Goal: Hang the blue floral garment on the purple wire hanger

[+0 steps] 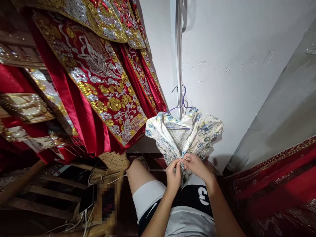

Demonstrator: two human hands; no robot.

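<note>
A white floral dress with blue and yellow print hangs on a purple wire hanger against the white wall. My left hand and my right hand are both pinched on the front of the dress near its waist, fingertips almost touching. What the fingers pinch besides the cloth is too small to make out. My knees in white and black shorts are below the hands.
Red garments with gold and silver embroidery hang at the left. More red embroidered cloth lies at the right. A grey surface slants at the right. Wooden slats and white cables are at the lower left.
</note>
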